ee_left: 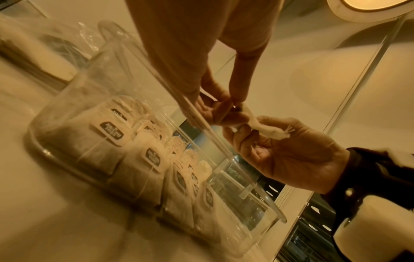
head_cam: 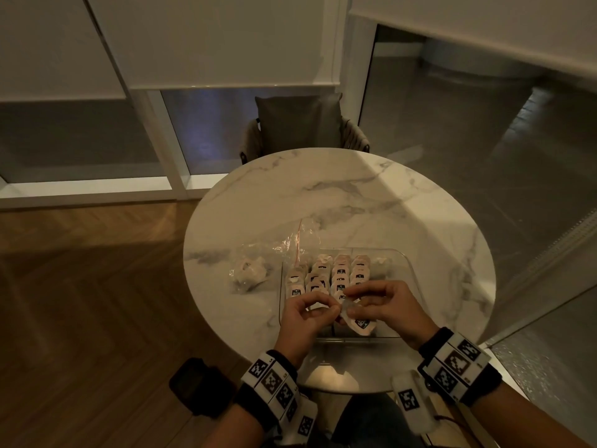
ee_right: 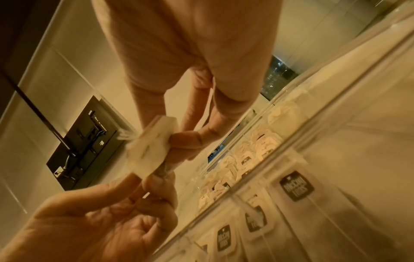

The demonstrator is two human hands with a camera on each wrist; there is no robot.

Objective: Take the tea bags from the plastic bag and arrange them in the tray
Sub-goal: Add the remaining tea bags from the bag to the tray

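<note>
A clear plastic tray (head_cam: 411,270) on the round marble table (head_cam: 339,195) holds several rows of tea bags (head_cam: 336,273) with dark labels. Over its near end, both hands pinch one tea bag (head_cam: 359,322) between them. My left hand (head_cam: 331,308) grips one end with thumb and fingertips; my right hand (head_cam: 357,297) grips the other end. In the left wrist view the pale bag (ee_left: 264,128) stretches from the left hand (ee_left: 215,108) to the right hand (ee_left: 280,147). In the right wrist view it (ee_right: 152,150) sits between the right fingers (ee_right: 199,127) and the left hand (ee_right: 112,212).
A crumpled clear plastic bag (head_cam: 255,268) with a few tea bags inside lies left of the tray. A grey-cushioned chair (head_cam: 300,124) stands beyond the table. Wooden floor lies to the left, with a dark object (head_cam: 200,386) on it near my left wrist.
</note>
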